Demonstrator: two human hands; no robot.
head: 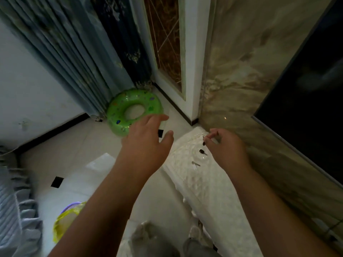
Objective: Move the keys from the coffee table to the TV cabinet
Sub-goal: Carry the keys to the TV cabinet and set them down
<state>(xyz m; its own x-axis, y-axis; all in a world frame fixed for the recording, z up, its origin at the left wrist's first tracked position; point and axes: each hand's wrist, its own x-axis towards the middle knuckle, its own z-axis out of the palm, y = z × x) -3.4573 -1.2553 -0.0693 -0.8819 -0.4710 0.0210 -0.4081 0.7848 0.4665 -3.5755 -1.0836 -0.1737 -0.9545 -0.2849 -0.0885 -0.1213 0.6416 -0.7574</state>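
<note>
The keys (pixel 202 151) are a small bunch: a black-headed key, a silver key (pixel 196 163) below it, and a dark piece up at my fingertips. My right hand (pixel 227 147) pinches the top of the bunch over the far end of the white carved TV cabinet (pixel 209 186). I cannot tell whether the lower keys rest on the cabinet top or hang just above it. My left hand (pixel 146 140) is open with its fingers spread, holds nothing, and hovers over the floor to the left of the cabinet.
A green inflatable ring (pixel 118 112) lies on the tiled floor in the corner, below blue curtains (pixel 78 58). A dark TV screen (pixel 306 93) hangs on the marble wall at the right. A bin with a yellow bag (pixel 65 221) stands at the lower left beside grey fabric.
</note>
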